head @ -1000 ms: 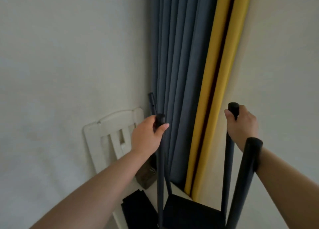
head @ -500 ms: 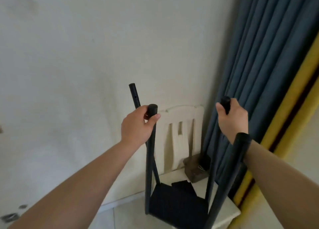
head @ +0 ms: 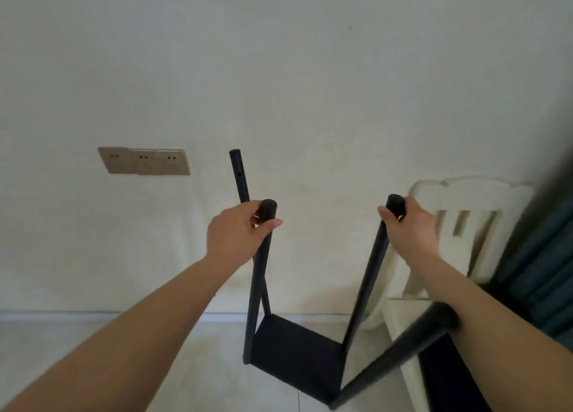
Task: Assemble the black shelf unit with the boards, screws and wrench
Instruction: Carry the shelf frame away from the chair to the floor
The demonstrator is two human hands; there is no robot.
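The black shelf unit point(head: 297, 354) stands upright: four round black poles rise from one square black board point(head: 296, 349) fixed low between them.

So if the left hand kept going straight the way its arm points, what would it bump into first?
Probably the far black pole just beyond the left hand, then the wall; depth is hard to judge.

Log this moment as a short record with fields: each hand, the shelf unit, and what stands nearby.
left hand: grips the top of the near-left post
right hand: grips the top of the far-right post
shelf unit: four black posts, one black board fixed low between them
free posts: far-left post and near-right post, both unheld
nearby: white chair to the right, wall sockets to the left
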